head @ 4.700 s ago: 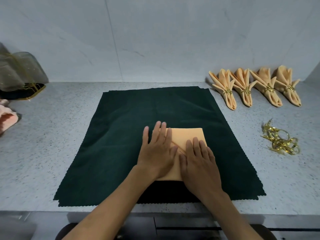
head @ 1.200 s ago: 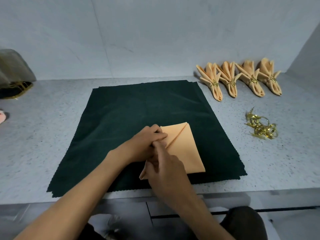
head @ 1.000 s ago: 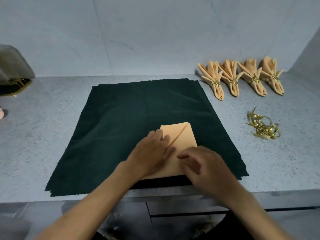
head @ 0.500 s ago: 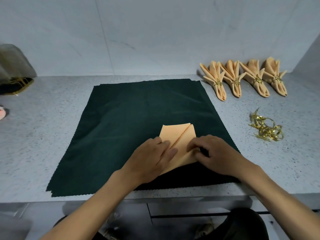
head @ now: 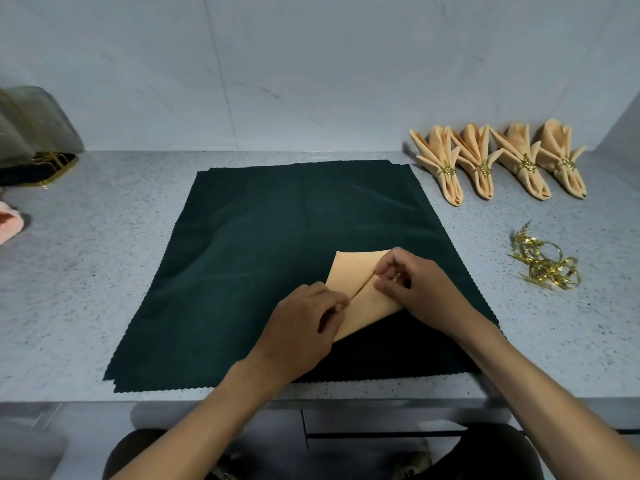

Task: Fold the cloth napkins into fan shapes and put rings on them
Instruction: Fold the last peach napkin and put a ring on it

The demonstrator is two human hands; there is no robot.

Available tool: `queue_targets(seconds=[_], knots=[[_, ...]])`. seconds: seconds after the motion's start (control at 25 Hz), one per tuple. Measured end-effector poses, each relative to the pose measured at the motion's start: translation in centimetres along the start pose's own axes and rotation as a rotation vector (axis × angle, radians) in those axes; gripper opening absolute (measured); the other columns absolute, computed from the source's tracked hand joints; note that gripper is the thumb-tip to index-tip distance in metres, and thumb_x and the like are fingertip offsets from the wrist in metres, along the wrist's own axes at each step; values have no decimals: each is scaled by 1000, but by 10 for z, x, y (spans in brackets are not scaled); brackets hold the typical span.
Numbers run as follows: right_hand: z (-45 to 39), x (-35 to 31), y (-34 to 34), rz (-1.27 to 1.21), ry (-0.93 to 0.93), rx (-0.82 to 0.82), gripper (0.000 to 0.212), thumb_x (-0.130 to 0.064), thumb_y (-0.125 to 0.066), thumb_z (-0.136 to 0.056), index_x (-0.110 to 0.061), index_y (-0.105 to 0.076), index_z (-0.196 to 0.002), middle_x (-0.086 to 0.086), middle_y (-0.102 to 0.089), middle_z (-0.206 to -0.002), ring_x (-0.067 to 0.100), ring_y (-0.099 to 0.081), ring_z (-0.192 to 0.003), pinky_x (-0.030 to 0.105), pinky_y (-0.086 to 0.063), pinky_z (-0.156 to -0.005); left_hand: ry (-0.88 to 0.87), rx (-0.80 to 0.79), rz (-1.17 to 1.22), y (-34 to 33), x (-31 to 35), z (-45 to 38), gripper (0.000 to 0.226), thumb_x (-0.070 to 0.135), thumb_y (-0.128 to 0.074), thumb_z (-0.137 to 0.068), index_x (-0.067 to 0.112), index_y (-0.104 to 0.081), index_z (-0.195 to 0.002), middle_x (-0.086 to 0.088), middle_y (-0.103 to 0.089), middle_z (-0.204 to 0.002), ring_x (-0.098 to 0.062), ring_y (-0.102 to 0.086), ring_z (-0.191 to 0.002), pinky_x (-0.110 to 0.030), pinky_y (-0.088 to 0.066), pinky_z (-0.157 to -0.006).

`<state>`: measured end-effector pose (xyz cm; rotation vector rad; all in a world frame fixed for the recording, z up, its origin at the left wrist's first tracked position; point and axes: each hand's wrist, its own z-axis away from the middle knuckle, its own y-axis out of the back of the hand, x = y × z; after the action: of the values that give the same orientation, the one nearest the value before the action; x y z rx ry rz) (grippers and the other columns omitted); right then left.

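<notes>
Here the folding step is under way: a peach napkin [head: 360,282], already folded to a kite-like shape with a crease running down its middle, lies on the dark green cloth [head: 263,258] directly under both hands. The left hand [head: 304,330] has its fingers curled over the napkin's near-left edge, pinching or pinning it at the lower end of the crease. The right hand [head: 415,289] has its fingers curled at the upper end of the crease, thumb and fingertips seemingly nipping the right flap's edge; whether cloth is truly caught between them is hard to tell.

Judging by this, the pleating and the ring are not yet done for this napkin. The next move likely calls for both hands to gather the flaps evenly along the crease while keeping the layers aligned, then a reach to the right for a ring.

Out beyond the right hand lies a tangle of gold rings [head: 545,266], their count unclear. Further back on that side sit four finished napkins [head: 498,161], each ringed, on the speckled worktop [head: 76,271]. The napkin's near tip is hidden beneath the left hand. Far to the left, a sheer bag [head: 31,129] and something pink [head: 10,226] are cut off by the frame edge.
</notes>
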<state>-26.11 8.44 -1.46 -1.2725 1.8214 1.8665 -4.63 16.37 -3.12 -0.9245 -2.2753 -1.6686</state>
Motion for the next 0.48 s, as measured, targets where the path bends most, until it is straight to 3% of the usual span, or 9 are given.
queue_targets(seconds=[0.12,0.36,0.48], knots=[[-1,0,-1,4,0,43,12,-14,-71,-88,-21,-61,-89,-9,-62,-81,9,-54,-74,14,-41,-63,47,-2,75,-2,8,-1,18,23,-62,-94,19,-73,-107,12,-62,-96,-5,-55,-84,-20,-44,-77],[-17,7,5,14,34,60,13,-13,-70,-87,-21,-60,-85,-7,-63,-80,14,-57,-74,32,-46,-68,45,-127,224,-14,46,-6,24,19,-58,-96,18,-68,-117,12,-55,-110,-4,-56,-89,-19,-48,-83],[-22,10,3,33,64,60,13,-15,-68,-89,-23,-58,-86,-6,-62,-79,15,-56,-75,36,-47,-69,-5,-167,118,-14,38,-13,29,19,-56,-93,24,-67,-120,13,-58,-116,-5,-55,-97,-28,-38,-97]])
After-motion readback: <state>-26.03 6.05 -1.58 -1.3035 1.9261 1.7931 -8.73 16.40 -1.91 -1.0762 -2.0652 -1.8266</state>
